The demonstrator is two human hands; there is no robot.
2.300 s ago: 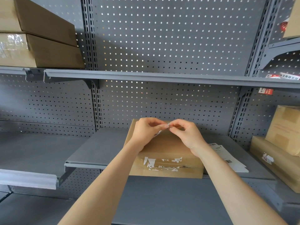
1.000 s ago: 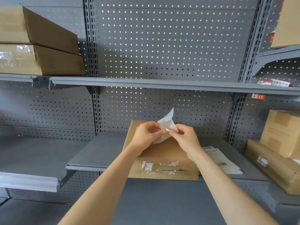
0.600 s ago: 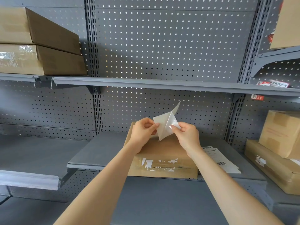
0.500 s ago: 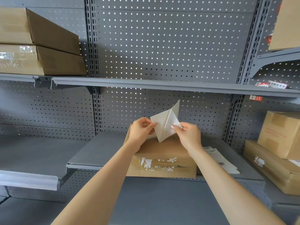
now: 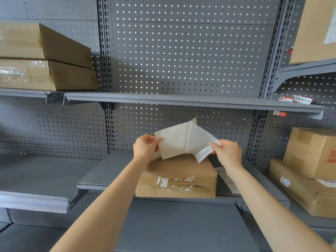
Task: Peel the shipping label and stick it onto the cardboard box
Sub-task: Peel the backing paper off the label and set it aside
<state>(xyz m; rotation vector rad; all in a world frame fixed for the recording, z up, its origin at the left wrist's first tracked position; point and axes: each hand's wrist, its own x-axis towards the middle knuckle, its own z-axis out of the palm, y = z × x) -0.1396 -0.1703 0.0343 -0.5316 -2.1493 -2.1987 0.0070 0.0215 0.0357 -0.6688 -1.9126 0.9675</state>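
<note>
Fingertips of the left hand (image 5: pixel 145 148) pinch the left edge of the matte sheet of the shipping label (image 5: pixel 172 142); thumb and fingers are closed on the paper. Fingertips of the right hand (image 5: pixel 228 153) pinch the corner of the glossy sheet (image 5: pixel 200 144), likewise closed on it. The two sheets part along a diagonal line running between the hands, where they remain joined; which sheet is label and which is backing cannot be told. The glossy sheet curls downward at its lower tip. The pair is held in the air, above and clear of the cardboard box (image 5: pixel 178 177), with both forearms reaching in from the lower edge of the view.

The cardboard box lies flat on the middle shelf (image 5: pixel 107 171), its front face flush with the shelf edge and marked with torn white label scraps over a taped seam. Just to its right on the same shelf lie printed label sheets (image 5: pixel 227 179), partly hidden by the right forearm. A grey perforated back panel (image 5: pixel 181 60) rises behind. Two flat boxes (image 5: pixel 45 59) are stacked on the upper shelf at left; further boxes (image 5: pixel 309 170) are stacked on the shelving at right.
</note>
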